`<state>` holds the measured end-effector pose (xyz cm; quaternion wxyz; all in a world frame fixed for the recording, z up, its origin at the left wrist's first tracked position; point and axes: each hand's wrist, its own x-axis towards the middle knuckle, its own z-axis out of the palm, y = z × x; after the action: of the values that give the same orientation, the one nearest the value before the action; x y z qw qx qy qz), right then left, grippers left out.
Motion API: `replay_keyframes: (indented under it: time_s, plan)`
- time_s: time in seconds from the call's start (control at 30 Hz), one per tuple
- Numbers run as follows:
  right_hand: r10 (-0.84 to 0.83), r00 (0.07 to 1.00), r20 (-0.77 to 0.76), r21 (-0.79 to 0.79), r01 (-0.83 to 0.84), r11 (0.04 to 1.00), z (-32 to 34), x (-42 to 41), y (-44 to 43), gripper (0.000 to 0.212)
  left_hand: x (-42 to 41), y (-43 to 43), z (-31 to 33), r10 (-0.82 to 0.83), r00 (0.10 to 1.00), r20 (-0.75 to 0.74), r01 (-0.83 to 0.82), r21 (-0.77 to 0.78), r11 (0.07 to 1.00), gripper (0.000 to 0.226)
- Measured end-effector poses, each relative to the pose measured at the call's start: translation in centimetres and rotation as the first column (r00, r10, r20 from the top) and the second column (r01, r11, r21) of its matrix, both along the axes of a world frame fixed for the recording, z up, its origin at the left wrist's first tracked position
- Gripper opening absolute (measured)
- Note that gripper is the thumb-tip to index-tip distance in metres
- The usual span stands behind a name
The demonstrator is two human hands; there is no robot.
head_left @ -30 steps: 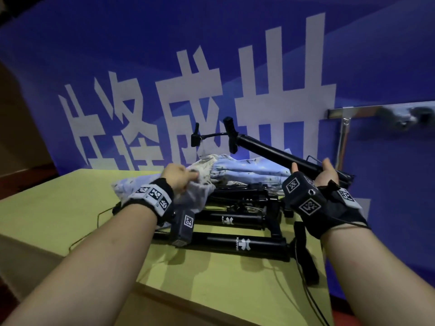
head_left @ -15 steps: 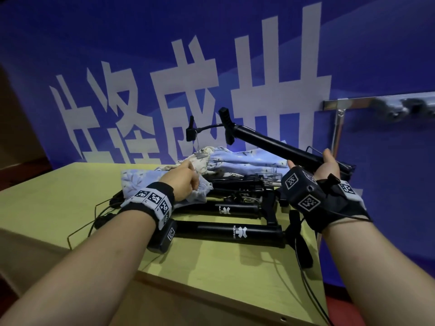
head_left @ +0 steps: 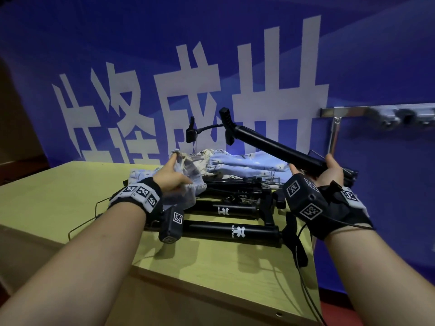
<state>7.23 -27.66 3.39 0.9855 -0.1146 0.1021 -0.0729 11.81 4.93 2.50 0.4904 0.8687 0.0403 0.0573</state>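
Left hand (head_left: 173, 176) was pinching the floral cloth (head_left: 247, 164), bunched up near the table's (head_left: 58, 196) back edge. Right hand (head_left: 329, 170) was curled round the black pole (head_left: 270, 143), tilted up by the right edge. Best move imo was lifting the cloth slow w/ the pole steady, so nothing snagged the folded tripods (head_left: 230, 229) underneath.

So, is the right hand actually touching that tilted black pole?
Touching. The head view shows the fingers of the right hand curled over the lower end of the black pole, with the thumb on its near side.
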Motion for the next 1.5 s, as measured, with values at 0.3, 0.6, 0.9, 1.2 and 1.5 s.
replay_keyframes:
  time_s: [0.3,0.6,0.9,1.2,1.5]
  plan:
    - [0.026,1.000,0.014,-0.014,-0.026,1.000,-0.4,-0.1,0.1,0.023,-0.3,0.8,1.0,-0.069,0.996,-0.060,0.042,-0.369,0.928,0.108]
    - [0.078,0.997,0.006,-0.074,-0.077,0.994,-2.1,1.4,0.8,0.028,-0.5,1.0,1.1,-0.067,0.998,-0.009,0.055,-0.460,0.886,0.100]
    - [0.068,0.997,0.031,-0.216,-0.060,0.975,-1.9,0.8,2.0,0.012,-1.1,0.7,1.7,0.031,0.999,0.043,-0.018,-0.286,0.958,0.094]
    - [0.065,0.990,0.122,-0.353,-0.018,0.936,-0.5,0.1,2.6,0.010,-0.8,1.1,2.2,0.062,0.998,0.005,-0.059,-0.196,0.979,0.083]
    - [0.118,0.965,0.235,-0.448,0.000,0.894,-0.2,0.1,3.1,0.005,-0.7,2.4,2.2,0.048,0.999,-0.025,-0.050,-0.124,0.991,0.092]
